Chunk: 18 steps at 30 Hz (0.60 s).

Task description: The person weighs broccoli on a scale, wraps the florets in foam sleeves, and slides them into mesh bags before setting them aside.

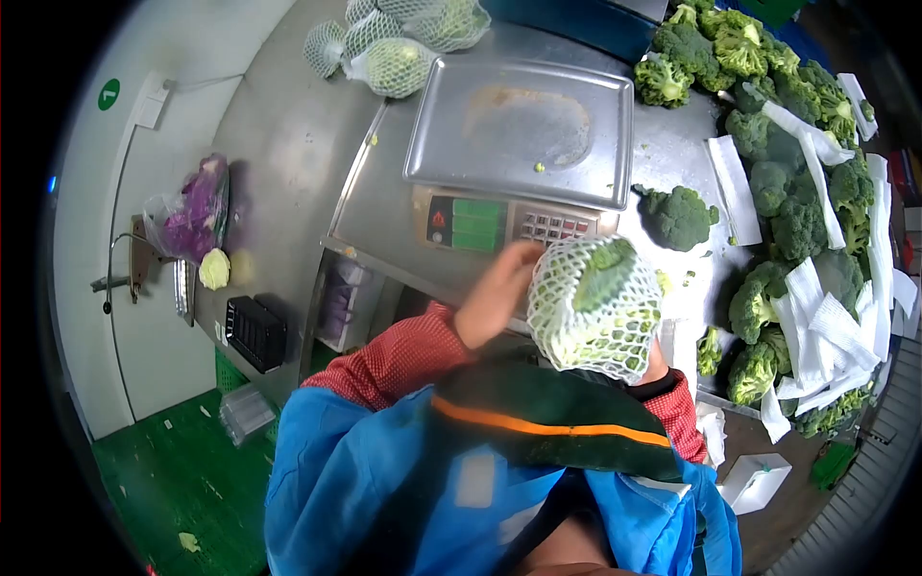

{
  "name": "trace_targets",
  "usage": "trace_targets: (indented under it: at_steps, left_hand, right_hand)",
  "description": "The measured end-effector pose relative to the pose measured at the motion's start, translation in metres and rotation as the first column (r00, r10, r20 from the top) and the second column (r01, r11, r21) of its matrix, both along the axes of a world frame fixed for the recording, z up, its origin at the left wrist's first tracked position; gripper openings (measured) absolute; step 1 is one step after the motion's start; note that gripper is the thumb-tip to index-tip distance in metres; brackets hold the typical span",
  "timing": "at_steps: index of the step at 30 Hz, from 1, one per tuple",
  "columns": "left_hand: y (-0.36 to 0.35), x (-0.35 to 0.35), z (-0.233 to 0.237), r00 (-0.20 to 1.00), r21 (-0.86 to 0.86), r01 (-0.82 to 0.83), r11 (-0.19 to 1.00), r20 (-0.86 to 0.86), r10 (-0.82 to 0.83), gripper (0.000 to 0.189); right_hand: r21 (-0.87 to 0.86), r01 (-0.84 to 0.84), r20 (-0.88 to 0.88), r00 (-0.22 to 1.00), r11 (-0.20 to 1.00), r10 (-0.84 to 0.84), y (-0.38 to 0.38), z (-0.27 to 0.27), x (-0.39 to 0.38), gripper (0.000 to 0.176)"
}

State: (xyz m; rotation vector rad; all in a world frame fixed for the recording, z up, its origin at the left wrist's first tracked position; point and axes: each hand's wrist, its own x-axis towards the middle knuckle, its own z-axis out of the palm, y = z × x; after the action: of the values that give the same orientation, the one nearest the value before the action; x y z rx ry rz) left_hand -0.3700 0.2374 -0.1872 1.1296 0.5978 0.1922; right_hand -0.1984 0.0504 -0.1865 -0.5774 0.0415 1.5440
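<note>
A broccoli head [605, 274] sits inside a white foam net sleeve [567, 326] in front of my body, above the counter's near edge. My right hand [658, 366] supports it from the lower right, with most of its fingers hidden behind the net. On the other side, my left hand [499, 291] has its fingers bent against the net's upper left edge, and they are slightly blurred. Just beyond the netted broccoli is a scale with a keypad [555, 227] and a steel weighing pan [523, 130]. A loose broccoli head [677, 218] lies right of the scale.
Piled broccoli [797, 216] and white foam strips [826, 331] fill the right side. Several netted heads [396, 67] lie at the back left. A bag of purple produce [199, 206], a cut pale stalk [214, 270] and a black crate [255, 333] stand left.
</note>
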Motion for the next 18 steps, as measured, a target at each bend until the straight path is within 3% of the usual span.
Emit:
trace_targets:
  at_steps: [1,4,5,7,9,10,12,13,14,15,18]
  left_hand:
    - [0.013,0.0,0.008,0.981,0.179,-0.059,0.982,0.19,0.024,0.056]
    - [0.031,0.013,0.034,0.892,-0.126,0.068,0.99,0.451,-0.004,0.064]
    - [0.035,0.018,0.036,0.924,0.106,0.02,0.994,0.378,-0.059,0.065]
    - [0.065,0.028,0.035,0.939,-0.038,0.114,0.993,0.33,-0.095,0.055]
    - [0.081,0.027,0.043,0.936,-0.338,0.045,0.94,0.344,0.079,0.048]
    - [0.097,0.027,0.031,0.845,-0.384,0.131,0.914,0.526,0.1,0.048]
    - [0.12,0.023,0.042,0.883,-0.328,-0.172,0.929,0.366,0.293,0.04]
    - [0.142,0.024,0.043,0.83,-0.407,-0.14,0.903,0.448,0.331,0.041]
    - [0.166,0.026,0.045,0.792,-0.494,-0.198,0.846,0.428,0.435,0.041]
    - [0.197,0.022,0.039,0.814,-0.399,-0.169,0.901,0.459,0.356,0.045]
    - [0.283,0.013,0.039,0.815,-0.376,-0.225,0.899,0.433,0.385,0.044]
  right_hand:
    - [0.019,0.006,-0.001,1.0,1.0,-0.006,0.006,0.0,0.0,0.041]
    - [0.02,-0.004,-0.023,1.0,1.0,0.004,0.041,0.018,0.002,0.041]
    - [0.029,-0.017,0.086,0.996,0.999,0.015,0.055,0.032,0.0,0.041]
    - [-0.053,-0.073,0.209,0.974,0.996,0.082,0.082,0.029,0.005,0.042]
    - [-0.148,-0.139,0.372,0.91,0.979,0.186,0.105,0.049,0.01,0.045]
    - [-0.193,-0.205,0.443,0.855,0.96,0.271,0.114,0.067,0.013,0.053]
    - [-0.143,-0.349,0.657,0.666,0.926,0.353,0.115,0.029,0.036,0.058]
    - [-0.134,-0.29,0.77,0.571,0.948,0.283,0.116,0.047,0.038,0.061]
    - [-0.158,-0.221,0.792,0.553,0.962,0.258,0.113,0.045,0.045,0.058]
    - [-0.189,-0.139,0.786,0.572,0.972,0.235,0.11,0.044,0.054,0.053]
    - [-0.251,0.068,0.812,0.558,0.966,0.172,0.088,0.022,0.078,0.042]
